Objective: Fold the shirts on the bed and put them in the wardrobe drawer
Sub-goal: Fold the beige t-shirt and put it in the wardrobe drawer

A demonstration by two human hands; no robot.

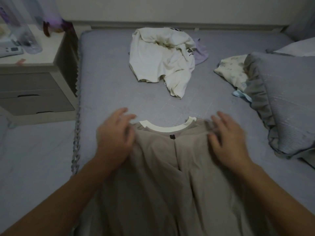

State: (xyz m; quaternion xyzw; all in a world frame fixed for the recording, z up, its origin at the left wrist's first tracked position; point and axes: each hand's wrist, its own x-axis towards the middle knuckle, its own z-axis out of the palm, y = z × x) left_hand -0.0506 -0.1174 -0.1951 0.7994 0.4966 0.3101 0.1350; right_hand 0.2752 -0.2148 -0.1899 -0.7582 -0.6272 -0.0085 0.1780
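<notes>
A dim bedroom under flat, cool light with no clear source — shadows stay soft and faint across the bed [119, 79]. The left hand [115, 133] and right hand [228, 138] smear with motion blur at the fingertips. Wide-angle distortion bends the nightstand [34, 79] and pillow [286, 103] at the edges — the far corners fall soft and murky.

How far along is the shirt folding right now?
Early. No folded shirt shows. In hand: the beige shirt lies on the bed, sides folded inward, left hand and right hand on its shoulders. Left: the crumpled white shirt, then the drawer, which is out of view.
</notes>
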